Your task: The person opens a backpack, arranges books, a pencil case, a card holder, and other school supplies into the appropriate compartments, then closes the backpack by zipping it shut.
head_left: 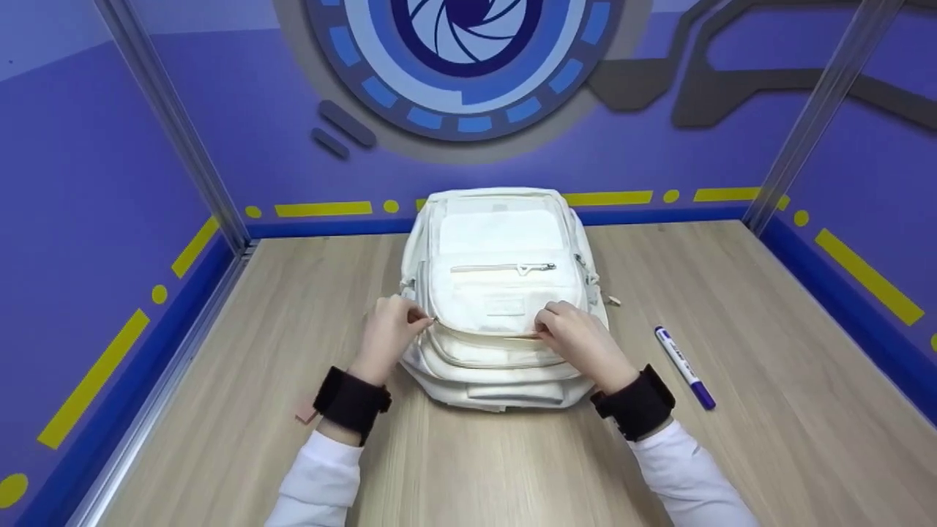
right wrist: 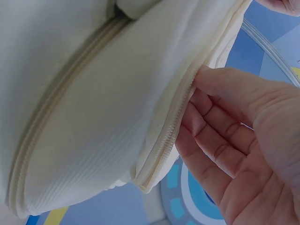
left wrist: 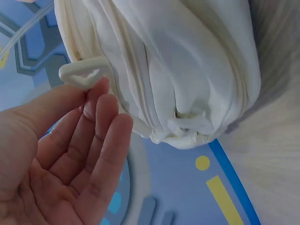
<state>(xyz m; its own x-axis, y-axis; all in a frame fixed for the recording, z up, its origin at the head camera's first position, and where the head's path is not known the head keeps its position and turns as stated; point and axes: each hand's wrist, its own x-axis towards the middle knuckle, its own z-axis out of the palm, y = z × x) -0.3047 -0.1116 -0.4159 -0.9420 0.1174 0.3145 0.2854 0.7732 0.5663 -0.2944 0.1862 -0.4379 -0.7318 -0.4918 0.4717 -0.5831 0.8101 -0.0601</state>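
Note:
A white backpack point(head_left: 501, 230) lies on the wooden table, its front pocket partly unzipped with a gap along the near edge. At the left end of that opening, my left hand point(head_left: 386, 335) pinches a white triangular zipper pull point(left wrist: 75, 67) between thumb and index finger; its other fingers are loosely bent. On the right side, my right hand point(head_left: 582, 342) pinches the fabric at the pocket's zipper edge point(right wrist: 169, 133) between thumb and fingertips. Another zipper point(right wrist: 49, 96) curves along the bag beside it in the right wrist view. The inside of the pocket is hidden.
A white marker with purple ends point(head_left: 684, 367) lies on the table to the right of the bag. Partly behind the left wristband is a small pink piece point(head_left: 306, 411). Blue-purple panels point(head_left: 241, 110) with metal posts enclose the table at the back and sides.

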